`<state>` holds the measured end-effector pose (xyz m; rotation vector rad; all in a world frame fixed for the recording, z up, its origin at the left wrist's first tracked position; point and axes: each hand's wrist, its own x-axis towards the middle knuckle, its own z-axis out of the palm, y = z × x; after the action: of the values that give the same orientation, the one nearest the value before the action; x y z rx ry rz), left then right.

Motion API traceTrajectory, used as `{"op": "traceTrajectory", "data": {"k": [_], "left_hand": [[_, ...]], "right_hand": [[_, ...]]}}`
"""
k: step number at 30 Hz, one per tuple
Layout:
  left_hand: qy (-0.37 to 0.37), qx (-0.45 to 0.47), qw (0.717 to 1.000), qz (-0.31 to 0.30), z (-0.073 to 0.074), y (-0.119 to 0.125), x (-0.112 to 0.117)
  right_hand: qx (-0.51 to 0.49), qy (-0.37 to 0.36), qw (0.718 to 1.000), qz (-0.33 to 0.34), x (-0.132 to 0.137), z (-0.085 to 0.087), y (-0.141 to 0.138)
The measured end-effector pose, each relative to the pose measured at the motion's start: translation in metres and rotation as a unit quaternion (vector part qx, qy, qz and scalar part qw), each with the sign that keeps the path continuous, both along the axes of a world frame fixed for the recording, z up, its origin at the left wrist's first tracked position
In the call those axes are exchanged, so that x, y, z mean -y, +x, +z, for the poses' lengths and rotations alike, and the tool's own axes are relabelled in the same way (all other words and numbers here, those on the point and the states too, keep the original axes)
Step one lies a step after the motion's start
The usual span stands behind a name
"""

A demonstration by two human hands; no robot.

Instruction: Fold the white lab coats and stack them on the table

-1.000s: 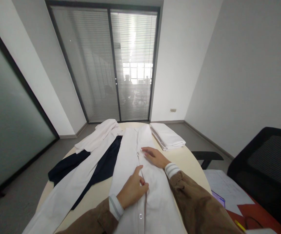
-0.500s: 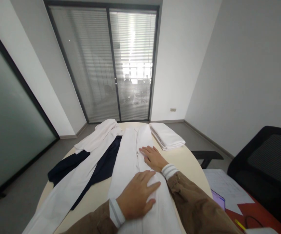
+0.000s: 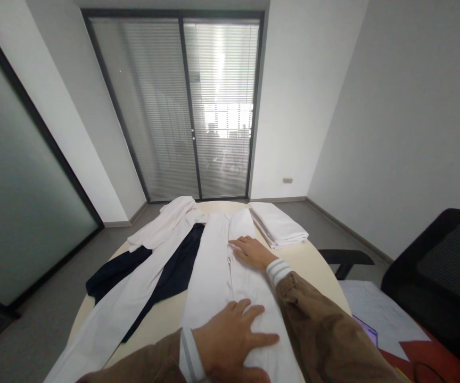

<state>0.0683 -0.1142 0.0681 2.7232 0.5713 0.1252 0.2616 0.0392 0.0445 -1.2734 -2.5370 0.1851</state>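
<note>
A white buttoned shirt (image 3: pixel 214 260) lies lengthwise down the middle of a round cream table (image 3: pixel 313 260). My left hand (image 3: pixel 233 338) rests flat on its near part, fingers spread and pointing right. My right hand (image 3: pixel 252 251) lies flat farther up, fingers stretched along the button placket. Both hands hold nothing. Brown sleeves with striped cuffs cover both arms.
A dark navy garment (image 3: pixel 166 271) lies left of the shirt, with a long white cloth (image 3: pixel 126 303) across it. A folded white stack (image 3: pixel 280 230) sits at the far right of the table. Papers (image 3: pixel 368 308) and a black chair (image 3: pixel 441 276) are to the right.
My left hand went from a pinch at the placket to lying flat, then slid nearer to me and rightward. My right hand stayed pressed on the shirt.
</note>
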Motion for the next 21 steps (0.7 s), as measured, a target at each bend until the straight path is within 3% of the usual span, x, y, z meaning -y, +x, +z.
{"op": "traceTrajectory", "data": {"k": [4, 8, 12, 15, 17, 21], "left_hand": [[0.058, 0.039, 0.996, 0.047, 0.009, 0.009, -0.042], [0.092, 0.027, 0.986, 0.137, -0.015, 0.008, -0.069], [0.065, 0.005, 0.988, 0.143, -0.035, 0.002, -0.068], [0.061, 0.012, 0.988, 0.142, -0.036, -0.001, -0.066], [0.056, 0.018, 0.988, 0.142, -0.034, -0.003, -0.067], [0.046, 0.028, 0.989, 0.141, -0.035, -0.005, -0.070]], "right_hand": [[0.016, 0.009, 0.998, -0.054, -0.029, -0.016, 0.002], [0.025, -0.056, 0.994, -0.093, -0.055, -0.028, 0.003], [0.004, -0.044, 0.991, -0.127, -0.084, -0.028, 0.003], [-0.048, 0.031, 0.981, -0.187, -0.104, -0.022, 0.001], [-0.094, 0.059, 0.960, -0.258, -0.116, -0.018, 0.000], [-0.121, -0.005, 0.917, -0.380, -0.133, -0.013, 0.002]]}}
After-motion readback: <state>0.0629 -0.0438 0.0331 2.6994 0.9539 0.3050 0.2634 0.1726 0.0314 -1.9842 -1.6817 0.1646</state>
